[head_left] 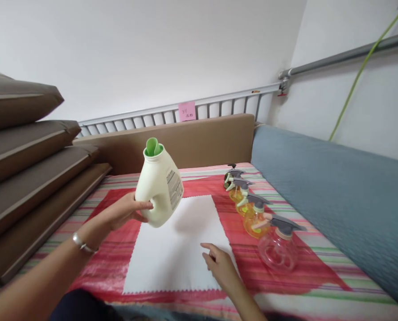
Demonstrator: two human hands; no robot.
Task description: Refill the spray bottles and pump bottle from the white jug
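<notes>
My left hand [132, 210] is closed round the handle of a cream plastic detergent jug [157, 189]. The jug is uncapped, its mouth showing a green pouring spout, and it is held slightly tilted above a white sheet with a scalloped edge [172, 263]. A printed label faces right on its side. Over the right part of the sheet is my right hand [219, 264], holding nothing, with the index finger stretched out and the others partly bent. Nearest to that hand on the right stands a clear pink spray bottle [278, 252] with a grey trigger head.
Several amber spray bottles [254, 220] line up behind the pink one, with a dark pump bottle [227, 179] at the far end. Red plastic [252, 285] lies under the sheet. Brown cushions [34, 165] are stacked at left; a blue-grey padded side [339, 187] borders the right.
</notes>
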